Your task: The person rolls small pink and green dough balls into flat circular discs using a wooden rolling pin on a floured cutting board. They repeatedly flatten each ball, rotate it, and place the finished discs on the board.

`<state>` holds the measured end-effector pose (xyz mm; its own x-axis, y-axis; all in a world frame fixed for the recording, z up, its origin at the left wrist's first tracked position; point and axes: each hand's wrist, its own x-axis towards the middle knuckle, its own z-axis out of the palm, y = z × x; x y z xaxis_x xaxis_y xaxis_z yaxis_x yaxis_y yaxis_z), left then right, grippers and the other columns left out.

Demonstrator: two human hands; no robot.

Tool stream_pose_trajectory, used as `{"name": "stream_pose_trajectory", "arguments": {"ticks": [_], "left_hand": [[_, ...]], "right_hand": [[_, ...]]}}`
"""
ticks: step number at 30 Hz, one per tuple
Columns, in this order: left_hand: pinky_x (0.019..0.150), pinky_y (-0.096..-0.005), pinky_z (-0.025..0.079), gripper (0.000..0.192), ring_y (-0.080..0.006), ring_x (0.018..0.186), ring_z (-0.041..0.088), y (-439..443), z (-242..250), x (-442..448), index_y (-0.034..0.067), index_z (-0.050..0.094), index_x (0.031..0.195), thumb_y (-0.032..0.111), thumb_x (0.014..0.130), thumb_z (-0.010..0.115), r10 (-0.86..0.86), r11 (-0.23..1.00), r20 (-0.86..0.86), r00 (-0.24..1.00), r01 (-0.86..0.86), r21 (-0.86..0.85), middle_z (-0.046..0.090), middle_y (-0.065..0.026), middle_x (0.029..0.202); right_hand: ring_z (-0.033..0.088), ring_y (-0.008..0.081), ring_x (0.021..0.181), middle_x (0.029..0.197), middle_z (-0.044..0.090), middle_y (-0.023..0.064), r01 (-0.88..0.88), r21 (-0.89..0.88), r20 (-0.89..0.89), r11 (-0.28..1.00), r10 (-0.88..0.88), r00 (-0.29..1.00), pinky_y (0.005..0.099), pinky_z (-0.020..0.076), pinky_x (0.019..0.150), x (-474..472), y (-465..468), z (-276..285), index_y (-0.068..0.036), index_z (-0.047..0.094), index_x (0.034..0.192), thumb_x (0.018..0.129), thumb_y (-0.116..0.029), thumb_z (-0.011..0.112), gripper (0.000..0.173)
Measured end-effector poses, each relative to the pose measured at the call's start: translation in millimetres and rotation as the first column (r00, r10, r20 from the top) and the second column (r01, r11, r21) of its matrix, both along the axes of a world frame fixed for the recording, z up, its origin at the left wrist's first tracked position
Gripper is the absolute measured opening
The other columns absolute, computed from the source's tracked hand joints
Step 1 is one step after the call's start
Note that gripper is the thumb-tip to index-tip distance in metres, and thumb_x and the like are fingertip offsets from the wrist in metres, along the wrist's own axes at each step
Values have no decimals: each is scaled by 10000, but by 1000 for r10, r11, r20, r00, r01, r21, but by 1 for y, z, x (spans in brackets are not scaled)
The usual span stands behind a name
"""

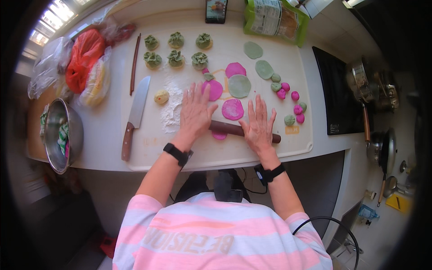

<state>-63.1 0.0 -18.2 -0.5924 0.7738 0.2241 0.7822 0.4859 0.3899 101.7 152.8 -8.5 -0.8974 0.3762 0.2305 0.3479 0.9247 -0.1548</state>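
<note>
My left hand (196, 113) lies flat, palm down, over the left end of a dark wooden rolling pin (227, 129). Its fingers stretch forward, next to a magenta dough round (212, 90). At the pin's right end, my right hand (260, 125) presses with spread fingers. Neither hand curls around the pin. Beneath the pin a small magenta dough piece (219, 135) shows partly. Just ahead sit a flour-dusted magenta round (232, 109) and a green dough round (239, 86), which overlaps another magenta round (235, 70).
On the white board (202, 158) are several green pleated dumplings (175, 58), a knife (136, 118), chopsticks (135, 64), flour (171, 108), a yellow ball (161, 97) and small dough balls (298, 109). A steel bowl (76, 125) stands left, an induction cooktop (337, 98) right, a phone (216, 11) behind.
</note>
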Motion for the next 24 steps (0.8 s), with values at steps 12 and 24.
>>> {"name": "stream_pose_trajectory", "arguments": {"ticks": [12, 24], "left_hand": [[1208, -522, 144, 809, -407, 1472, 216, -2, 0, 4, 46, 300, 1530, 451, 902, 609, 49, 997, -26, 998, -51, -65, 305, -230, 1559], [1200, -552, 132, 780, -418, 1470, 210, -32, -12, 26, 15, 376, 1472, 407, 864, 668, -57, 981, -26, 998, 51, -189, 269, -228, 1570]], "right_hand": [[301, 313, 1452, 1610, 245, 163, -39, 11, 7, 999, 39, 999, 643, 145, 1148, -5, 4, -4, -4, 280, 1518, 843, -447, 677, 900], [302, 273, 1450, 1620, 219, 127, -192, -110, 169, 975, 209, 963, 637, 166, 1143, 9, -1, -24, 9, 377, 1464, 846, -410, 693, 811]]}}
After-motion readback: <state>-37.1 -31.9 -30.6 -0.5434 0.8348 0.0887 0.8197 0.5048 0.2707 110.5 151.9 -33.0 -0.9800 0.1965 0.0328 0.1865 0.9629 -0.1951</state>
